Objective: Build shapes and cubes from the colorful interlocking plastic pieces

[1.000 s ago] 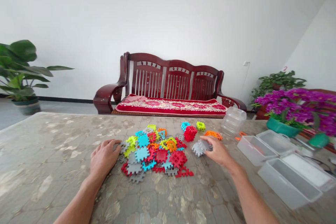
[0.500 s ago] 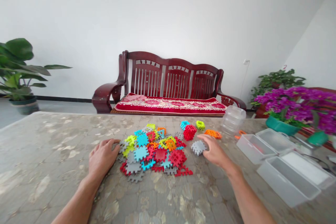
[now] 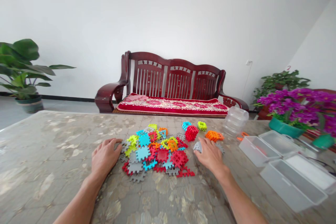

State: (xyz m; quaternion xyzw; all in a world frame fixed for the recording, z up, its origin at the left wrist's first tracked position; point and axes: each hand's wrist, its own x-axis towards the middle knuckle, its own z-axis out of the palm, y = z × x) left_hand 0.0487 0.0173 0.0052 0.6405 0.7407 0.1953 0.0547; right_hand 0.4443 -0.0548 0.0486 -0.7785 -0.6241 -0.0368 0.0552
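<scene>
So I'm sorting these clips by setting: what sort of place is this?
Most likely a living room in a home. A carved wooden sofa with a red cushion stands against the wall, potted plants sit about, and toy building tiles lie scattered on the table.

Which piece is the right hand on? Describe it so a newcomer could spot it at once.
On the marbled table, look right of the pile of flat coloured tiles. The right hand covers a grey assembled block, only partly visible. Unlike the nearby red cube and orange piece, it is grey.
</scene>
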